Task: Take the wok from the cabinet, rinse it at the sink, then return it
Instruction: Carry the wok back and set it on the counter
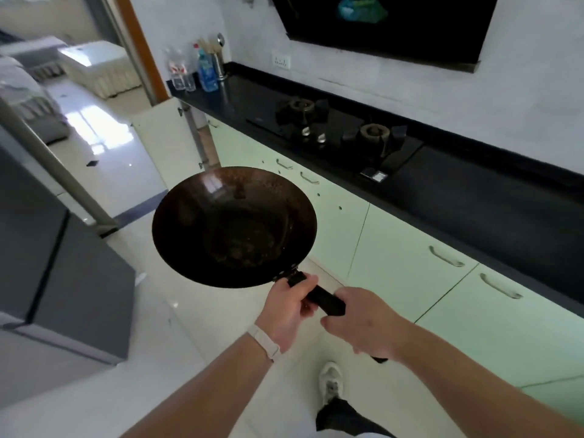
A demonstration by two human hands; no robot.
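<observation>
On the handle: the left hand, a white band at its wrist, is wrapped round the wok's long black handle just behind the bowl. The right hand is clenched round the same handle further back, and the handle's tip shows beyond it.
Wok: a dark, round, brown-speckled metal wok is held in the air over the floor, bowl up and close to level. It touches nothing but the two hands.
Underfoot: one white shoe stands on glossy pale floor tiles, with a grey refrigerator to the left.
Cabinets: a run of pale green cabinet fronts with metal pulls stands shut to the right. At the far end of the run one pale cabinet door stands open.
Counter: a black stone countertop carries a two-burner black gas hob, well apart from the wok.
Far end: a blue plastic bottle stands among clear ones in the corner, and a black angled range hood hangs on the wall above.
Sink: none in view.
Step in hand: carrying, by the look of it. The wok is out of the cabinet, but whether it has been rinsed cannot be told, as the sheen in the bowl may be only reflected light.
Next move: if unrinsed, a turn toward the sink with the bowl kept level. If rinsed, a walk to the open door and a low, handle-last slide inside, both hands firm against the weight out front.
</observation>
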